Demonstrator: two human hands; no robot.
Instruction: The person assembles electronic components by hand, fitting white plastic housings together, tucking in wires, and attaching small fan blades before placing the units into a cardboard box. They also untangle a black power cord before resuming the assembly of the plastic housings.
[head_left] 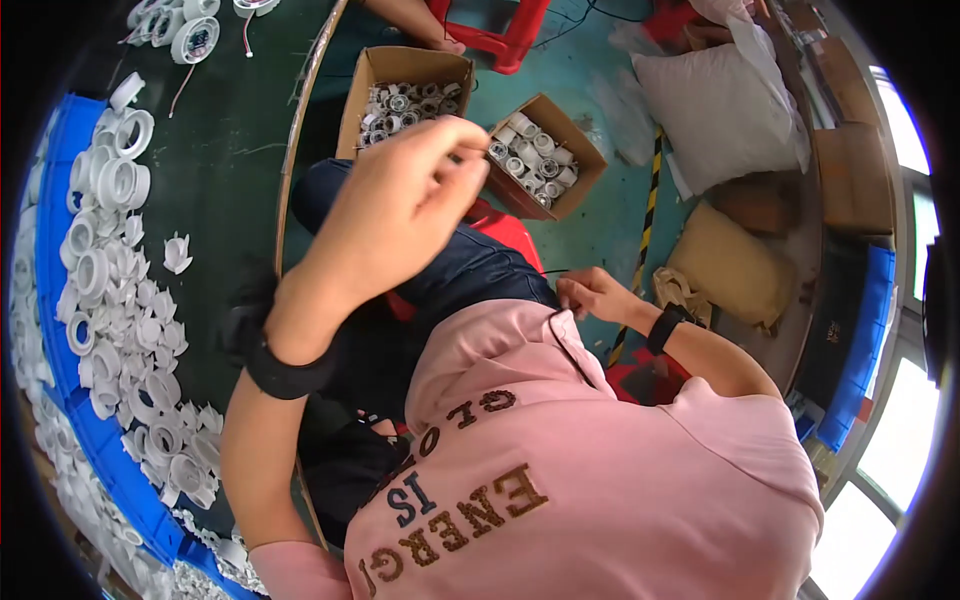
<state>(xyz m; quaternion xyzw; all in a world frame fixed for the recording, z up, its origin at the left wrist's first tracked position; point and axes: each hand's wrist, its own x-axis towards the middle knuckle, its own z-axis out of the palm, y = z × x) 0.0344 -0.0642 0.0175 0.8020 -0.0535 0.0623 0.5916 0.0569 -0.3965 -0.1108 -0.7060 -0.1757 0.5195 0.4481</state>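
My left hand (400,205) is raised in the middle of the view, thumb and fingers pinched together over my lap. A black band sits on its wrist. What the fingertips hold is too thin to make out. My right hand (590,293) is lower, at the edge of my pink shirt (560,470), pinching a thin black strand (553,271) that runs left from its fingers. A black watch (665,328) is on that wrist. Dark trousers (470,270) show between the hands.
A dark green table (235,160) at left carries piles of white plastic rings (110,180) and blue trays (60,330). Two open cardboard boxes (400,100) (540,150) of small white parts sit on the floor. Red stool (500,35), sacks (730,110) and another person's arm (415,20) lie beyond.
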